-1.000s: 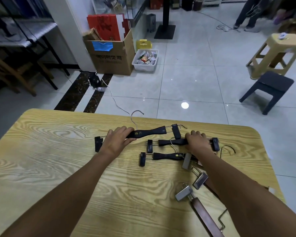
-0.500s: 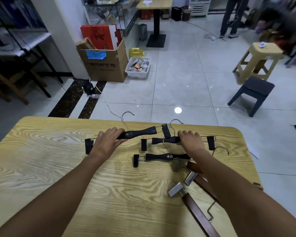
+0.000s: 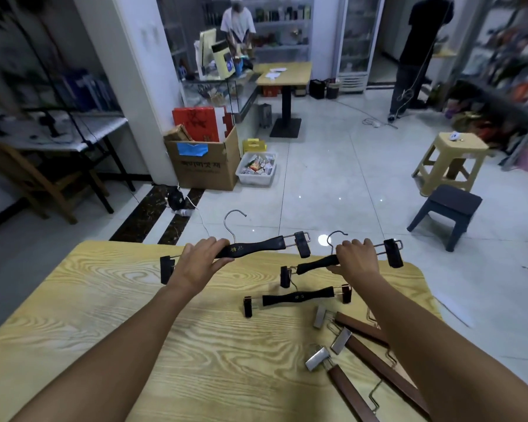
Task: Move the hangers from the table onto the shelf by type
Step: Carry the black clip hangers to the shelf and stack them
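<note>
Hands are well apart, each one wrapped round its own hanger. The left hand grips a black clip hanger near its middle, hook pointing up, over the far edge of the wooden surface. The right hand grips a second black hanger — it tilts, with its left clip lower. A third black hanger lies flat on the surface just below that one. Brown wooden hangers with silver clips lie in a loose pile by the right arm — partly hidden by it.
</note>
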